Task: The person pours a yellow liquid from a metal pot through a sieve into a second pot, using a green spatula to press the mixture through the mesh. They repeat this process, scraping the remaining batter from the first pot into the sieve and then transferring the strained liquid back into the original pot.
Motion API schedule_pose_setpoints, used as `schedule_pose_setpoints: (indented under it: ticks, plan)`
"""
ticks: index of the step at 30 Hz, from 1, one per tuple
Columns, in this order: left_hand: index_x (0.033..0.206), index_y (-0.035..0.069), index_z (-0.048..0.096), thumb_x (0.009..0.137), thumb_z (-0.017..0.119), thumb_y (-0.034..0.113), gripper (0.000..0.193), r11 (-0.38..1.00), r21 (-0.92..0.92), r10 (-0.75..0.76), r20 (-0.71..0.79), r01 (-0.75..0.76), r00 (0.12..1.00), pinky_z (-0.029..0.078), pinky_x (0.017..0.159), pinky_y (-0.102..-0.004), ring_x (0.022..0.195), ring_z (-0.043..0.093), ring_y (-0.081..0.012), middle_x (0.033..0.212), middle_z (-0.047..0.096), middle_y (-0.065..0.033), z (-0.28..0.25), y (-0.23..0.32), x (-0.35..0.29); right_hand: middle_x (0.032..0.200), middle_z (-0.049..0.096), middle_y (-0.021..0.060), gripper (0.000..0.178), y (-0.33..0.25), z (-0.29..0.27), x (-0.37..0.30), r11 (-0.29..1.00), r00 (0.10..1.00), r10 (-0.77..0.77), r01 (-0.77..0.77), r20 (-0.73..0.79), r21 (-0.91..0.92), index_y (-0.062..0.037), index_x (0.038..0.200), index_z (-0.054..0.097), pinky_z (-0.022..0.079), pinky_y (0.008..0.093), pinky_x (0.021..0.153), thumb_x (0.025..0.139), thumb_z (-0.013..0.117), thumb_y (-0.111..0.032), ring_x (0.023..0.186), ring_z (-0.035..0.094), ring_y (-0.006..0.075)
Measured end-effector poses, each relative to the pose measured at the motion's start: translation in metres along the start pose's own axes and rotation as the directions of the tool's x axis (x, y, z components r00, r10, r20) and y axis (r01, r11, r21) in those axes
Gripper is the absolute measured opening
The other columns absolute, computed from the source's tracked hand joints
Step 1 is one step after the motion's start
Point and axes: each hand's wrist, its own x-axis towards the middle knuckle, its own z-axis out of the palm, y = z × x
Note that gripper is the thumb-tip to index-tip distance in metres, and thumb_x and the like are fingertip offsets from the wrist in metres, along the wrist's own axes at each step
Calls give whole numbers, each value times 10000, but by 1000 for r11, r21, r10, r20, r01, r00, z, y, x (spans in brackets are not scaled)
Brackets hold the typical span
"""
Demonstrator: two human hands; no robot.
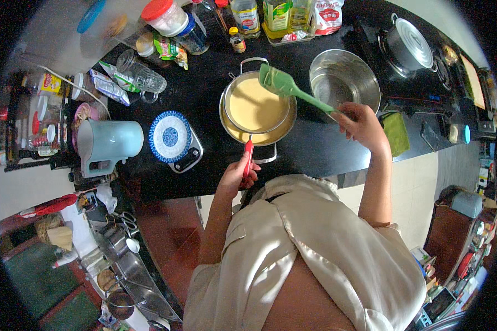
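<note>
My left hand point(247, 170) is closed round the red handle of a sieve point(249, 147). The sieve rests over a two-handled metal pot point(295, 118), and pale yellow liquid point(255, 99) fills its bowl. More yellow liquid shows in the pot below the sieve's near edge. In my right hand point(360, 128) is a green spatula point(309, 98), gripped by the end of its handle. Its smeared blade hangs above the far right of the sieve and casts a shadow on the liquid.
A large steel pot point(345, 58) stands to the right, near a lidded pot point(410, 47) on the stove. On the left are a kitchen scale point(192, 158) bearing a blue-and-white plate point(170, 117), a light-blue kettle point(113, 140) and a glass mug point(149, 81). Bottles point(245, 19) line the back.
</note>
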Motion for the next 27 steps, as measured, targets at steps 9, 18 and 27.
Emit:
schedule_pose_setpoints:
  ticks: [9,18,27]
  plan:
    - [755,120,504,932,438,522,444,964,-256,114,157,-71,981,262,326,-212,343,343,-61,477,390,53,2,25,7,697,603,43,180,-7,28,-8,964,964,-247,235,-95,-125,17,961,633,439,246,566,850,625,-124,638,551,88]
    - [702,141,444,946,428,500,434,979,-154,144,69,-132,987,177,298,-206,316,254,-36,460,320,69,-1,41,-20,798,664,95,203,-19,25,-29,996,978,-22,40,-208,84,34,992,632,471,261,658,837,643,-97,714,594,110]
    - [727,122,458,953,431,472,417,967,-204,180,124,-152,976,193,304,-202,323,263,-39,472,328,61,-4,54,-53,770,617,33,205,-26,23,-33,967,969,-70,124,-235,222,40,1005,626,443,226,605,851,642,-94,692,546,82]
